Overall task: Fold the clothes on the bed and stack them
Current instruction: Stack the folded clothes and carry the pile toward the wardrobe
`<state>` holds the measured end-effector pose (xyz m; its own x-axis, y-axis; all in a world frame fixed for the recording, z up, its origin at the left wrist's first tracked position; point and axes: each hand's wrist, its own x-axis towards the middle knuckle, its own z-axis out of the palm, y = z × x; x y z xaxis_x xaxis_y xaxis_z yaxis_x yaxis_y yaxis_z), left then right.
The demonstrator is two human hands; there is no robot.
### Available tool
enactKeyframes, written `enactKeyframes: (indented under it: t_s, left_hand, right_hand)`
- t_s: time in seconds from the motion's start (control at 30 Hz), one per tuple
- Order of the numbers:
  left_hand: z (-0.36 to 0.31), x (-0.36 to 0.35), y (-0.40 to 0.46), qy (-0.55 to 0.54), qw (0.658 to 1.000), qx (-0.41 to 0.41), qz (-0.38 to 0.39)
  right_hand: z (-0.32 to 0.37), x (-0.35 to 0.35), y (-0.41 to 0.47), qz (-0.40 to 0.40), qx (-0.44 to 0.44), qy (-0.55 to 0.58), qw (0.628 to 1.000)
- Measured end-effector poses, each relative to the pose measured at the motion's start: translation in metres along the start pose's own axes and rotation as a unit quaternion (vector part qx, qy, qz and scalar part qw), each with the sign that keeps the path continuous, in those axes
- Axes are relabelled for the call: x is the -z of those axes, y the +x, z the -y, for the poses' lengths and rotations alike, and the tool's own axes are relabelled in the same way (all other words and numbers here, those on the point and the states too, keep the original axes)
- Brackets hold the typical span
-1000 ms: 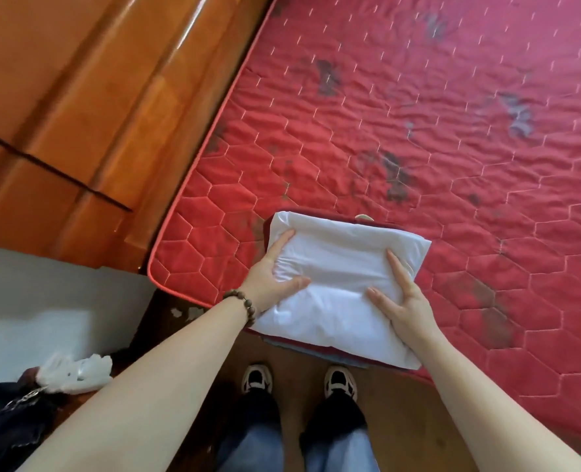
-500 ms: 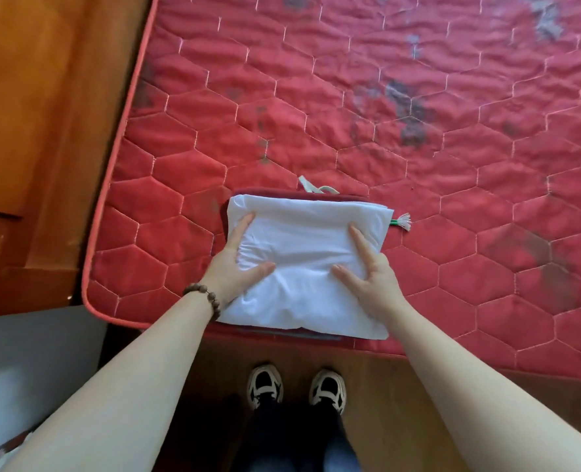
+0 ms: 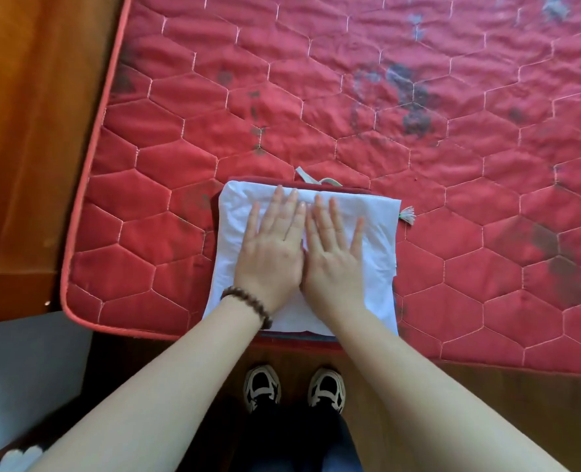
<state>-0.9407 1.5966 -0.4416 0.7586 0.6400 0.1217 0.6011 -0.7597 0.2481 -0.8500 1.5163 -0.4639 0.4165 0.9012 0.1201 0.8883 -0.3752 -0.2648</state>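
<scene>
Lying squarely, long axis toward the person: folded white garment (image 3: pixel 374 233).

Red quilted mattress (image 3: pixel 367 97) with hexagonal stitching and dark stains — bordered at left by an orange-brown wooden panel (image 3: pixel 37 131). Below: dark wooden floor (image 3: pixel 486 403), two black-and-white sneakers (image 3: pixel 262 386) side by side, a beaded bracelet (image 3: pixel 248 303) — wrist-worn.
</scene>
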Motion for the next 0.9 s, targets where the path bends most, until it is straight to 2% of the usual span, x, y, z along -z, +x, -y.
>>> enactKeyframes:
  t_s: [0.1, 0.3, 0.4, 0.7, 0.8, 0.9]
  left_hand:
    - [0.01, -0.025, -0.001, 0.047, 0.997, 0.027, 0.054]
    - [0.036, -0.025, -0.023, 0.057, 0.989, 0.093, 0.104]
    - [0.042, -0.028, -0.03, 0.035, 0.986, 0.121, 0.108]
    - [0.049, -0.044, -0.031, -0.013, 0.989, 0.124, 0.082]
    - [0.047, -0.043, -0.031, 0.001, 0.988, 0.125, 0.085]
    - [0.04, -0.029, -0.025, 0.027, 0.984, 0.138, 0.112]
  right_hand:
    - [0.008, -0.027, -0.001, 0.074, -0.011, -0.053, 0.996]
    - [-0.016, -0.01, -0.013, 0.098, -0.114, -0.068, 0.986]
    - [-0.029, -0.01, -0.023, 0.093, -0.121, -0.06, 0.986]
    - [-0.032, -0.034, -0.026, 0.044, -0.122, -0.037, 0.991]
    - [-0.032, -0.031, -0.022, 0.075, -0.127, -0.038, 0.988]
    - [-0.034, -0.012, -0.014, 0.158, -0.121, -0.029, 0.98]
